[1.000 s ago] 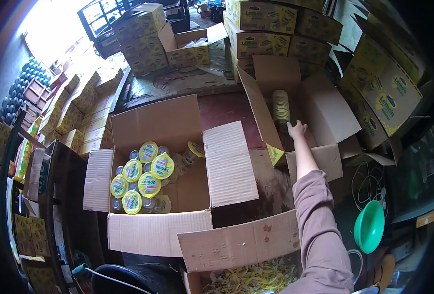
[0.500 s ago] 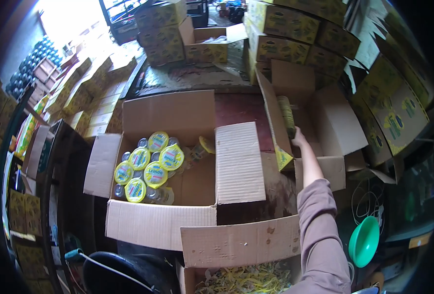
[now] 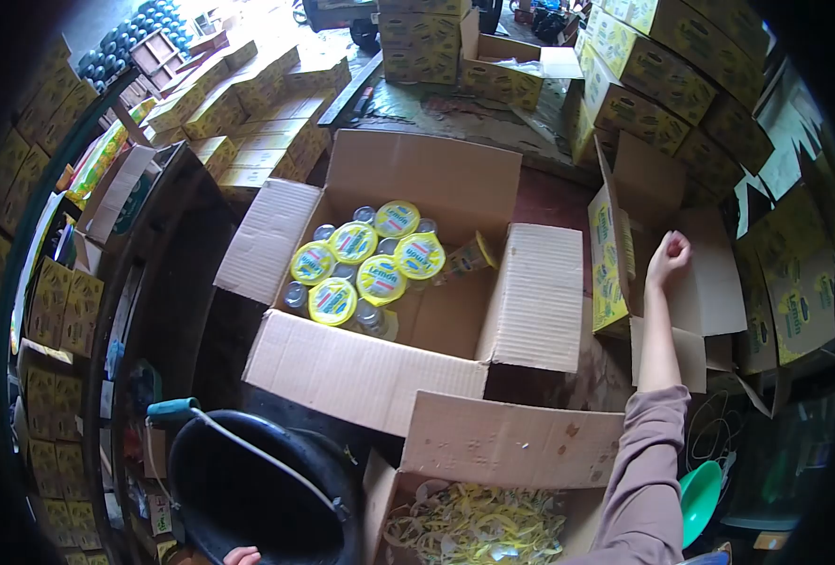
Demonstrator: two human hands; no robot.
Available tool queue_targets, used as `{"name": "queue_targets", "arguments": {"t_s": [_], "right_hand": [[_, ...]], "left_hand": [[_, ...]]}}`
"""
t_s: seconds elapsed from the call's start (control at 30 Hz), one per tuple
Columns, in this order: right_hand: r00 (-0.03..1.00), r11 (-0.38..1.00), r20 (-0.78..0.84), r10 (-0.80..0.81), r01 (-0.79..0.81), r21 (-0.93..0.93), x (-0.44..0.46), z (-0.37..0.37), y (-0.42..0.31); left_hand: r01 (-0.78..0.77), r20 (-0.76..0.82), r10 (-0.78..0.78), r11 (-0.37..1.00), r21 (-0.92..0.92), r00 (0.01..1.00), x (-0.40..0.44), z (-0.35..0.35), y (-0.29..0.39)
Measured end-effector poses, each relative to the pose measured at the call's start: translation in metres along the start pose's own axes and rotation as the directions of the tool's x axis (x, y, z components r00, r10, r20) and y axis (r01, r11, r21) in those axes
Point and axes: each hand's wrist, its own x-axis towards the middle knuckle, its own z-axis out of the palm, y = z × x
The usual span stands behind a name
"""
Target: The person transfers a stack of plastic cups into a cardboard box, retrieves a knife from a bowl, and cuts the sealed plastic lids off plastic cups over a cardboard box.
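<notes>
My right hand (image 3: 670, 258) is over the open box on the right (image 3: 707, 273), its fingers curled in and nothing visible in them. Beside it, partly hidden by the box wall, a stack of round yellow pieces (image 3: 628, 247) stands in that box. Only the fingertips of my left hand (image 3: 241, 556) show at the bottom edge, by the black bucket; their grip is unclear. In the middle open box (image 3: 422, 179) are several cups with yellow Lemon lids (image 3: 381, 280), some clear cups, and one cup lying tilted (image 3: 470, 258) near its right wall.
A black bucket (image 3: 186, 471) with a blue-gripped handle stands at lower left. Yellow scraps (image 3: 474, 527) fill a box (image 3: 511, 443) at the bottom. A green bowl (image 3: 700, 504) is at lower right. Lemon cartons (image 3: 662, 80) are stacked behind; more lie at upper left.
The view has swung, so things sit further right in it. My right hand has come away from the stack and closed. My left fingertips have come into view.
</notes>
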Motion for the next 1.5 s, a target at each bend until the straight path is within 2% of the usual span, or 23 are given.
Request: {"name": "queue_targets", "arguments": {"t_s": [0.03, 0.1, 0.13, 0.2, 0.23, 0.27, 0.33, 0.37, 0.4, 0.47, 0.53, 0.63, 0.7, 0.73, 0.9, 0.97, 1.07, 1.13, 1.23, 1.3, 1.4, 1.47, 1.5], "right_hand": [[0.993, 0.996, -0.077, -0.09, 0.09, -0.005, 0.003, -0.011, -0.074], [0.958, 0.95, 0.043, -0.283, 0.274, 0.149, -0.008, -0.023, -0.173], [0.928, 0.874, 0.167, -0.334, 0.239, 0.422, -0.025, -0.022, -0.209], [0.622, 0.756, 0.497, -0.606, 0.253, 0.604, -0.069, 0.006, -0.222], [0.263, 0.702, 0.688, -0.676, 0.511, 0.495, -0.082, -0.002, -0.258], [0.043, 0.634, 0.789, -0.612, 0.622, 0.458, -0.111, 0.013, -0.255], [-0.162, 0.473, 0.884, -0.438, 0.795, 0.38, -0.162, 0.05, -0.239], [-0.246, 0.415, 0.94, -0.236, 0.849, 0.326, -0.171, 0.062, -0.245], [-0.323, 0.273, 0.935, -0.147, 0.895, 0.353, -0.186, 0.086, -0.234], [-0.372, 0.188, 0.927, -0.048, 0.908, 0.374, -0.19, 0.097, -0.24], [-0.341, 0.303, 0.939, -0.054, 0.89, 0.341, -0.178, 0.088, -0.255], [-0.131, 0.477, 0.966, -0.223, 0.849, 0.225, -0.141, 0.03, -0.297], [0.03, 0.711, 0.938, -0.346, 0.661, 0.241, -0.119, -0.011, -0.314], [0.063, 0.718, 0.919, -0.389, 0.646, 0.26, -0.107, -0.037, -0.324], [0.306, 0.808, 0.754, -0.582, 0.325, 0.491, -0.075, -0.211, -0.375], [0.415, 0.817, 0.722, -0.554, 0.101, 0.568, -0.084, -0.285, -0.391], [0.444, 0.81, 0.737, -0.509, -0.043, 0.585, -0.116, -0.379, -0.402], [0.435, 0.832, 0.784, -0.444, -0.124, 0.54, -0.139, -0.43, -0.404], [0.481, 0.858, 0.81, -0.336, -0.199, 0.474, -0.169, -0.484, -0.403], [0.535, 0.904, 0.799, -0.274, -0.14, 0.404, -0.19, -0.509, -0.395], [0.596, 0.87, 0.79, -0.142, -0.306, 0.387, -0.192, -0.548, -0.38], [0.75, 0.943, 0.659, -0.054, -0.18, 0.282, -0.197, -0.568, -0.34], [0.79, 0.968, 0.586, 0.183, -0.25, 0.034, -0.207, -0.573, -0.315]], "left_hand": [[0.008, -0.021, -0.009, 1.0, -0.014, 1.0, -0.001, 0.001, 0.003], [0.016, -0.057, -0.019, 0.998, -0.053, 0.998, -0.001, 0.0, 0.007], [-0.006, -0.047, 0.005, 0.999, -0.037, 0.999, -0.001, -0.001, 0.004], [-0.016, -0.059, 0.013, 0.998, -0.055, 0.998, -0.003, -0.003, -0.001], [-0.017, -0.074, 0.013, 0.998, -0.063, 0.997, -0.005, -0.003, -0.002], [-0.021, -0.092, 0.015, 0.997, -0.072, 0.996, -0.006, -0.002, -0.004], [-0.031, -0.125, 0.02, 0.995, -0.091, 0.992, -0.006, -0.002, -0.007], [-0.039, -0.145, 0.023, 0.994, -0.103, 0.989, -0.006, -0.001, -0.009], [-0.041, -0.167, 0.021, 0.993, -0.115, 0.986, -0.006, 0.0, -0.011], [-0.053, -0.208, 0.021, 0.987, -0.153, 0.978, -0.007, 0.004, -0.014], [-0.076, -0.267, 0.018, 0.975, -0.208, 0.964, -0.01, 0.007, -0.018], [-0.13, -0.345, 0.022, 0.947, -0.293, 0.938, -0.018, 0.01, -0.025], [-0.07, -0.292, -0.034, 0.937, -0.341, 0.956, -0.024, 0.01, -0.027], [0.001, -0.209, -0.08, 0.937, -0.35, 0.975, -0.025, 0.004, -0.024], [-0.215, -0.168, 0.164, 0.908, -0.359, 0.972, -0.021, -0.001, -0.027], [-0.362, -0.175, 0.322, 0.878, -0.314, 0.931, -0.019, -0.004, -0.017], [-0.359, -0.065, 0.412, 0.693, -0.625, 0.909, -0.029, 0.004, 0.029], [-0.226, 0.295, 0.548, 0.691, -0.687, 0.783, -0.035, -0.005, 0.07], [0.14, 0.455, 0.63, 0.483, -0.864, 0.629, -0.067, 0.015, 0.099], [0.232, 0.513, 0.613, 0.481, -0.846, 0.601, -0.087, 0.022, 0.102], [0.331, 0.543, 0.593, 0.436, -0.837, 0.594, -0.11, 0.018, 0.105], [0.287, 0.529, 0.61, 0.454, -0.844, 0.59, -0.125, 0.024, 0.092], [0.328, 0.559, 0.581, 0.459, -0.825, 0.592, -0.127, 0.018, 0.094]]}}
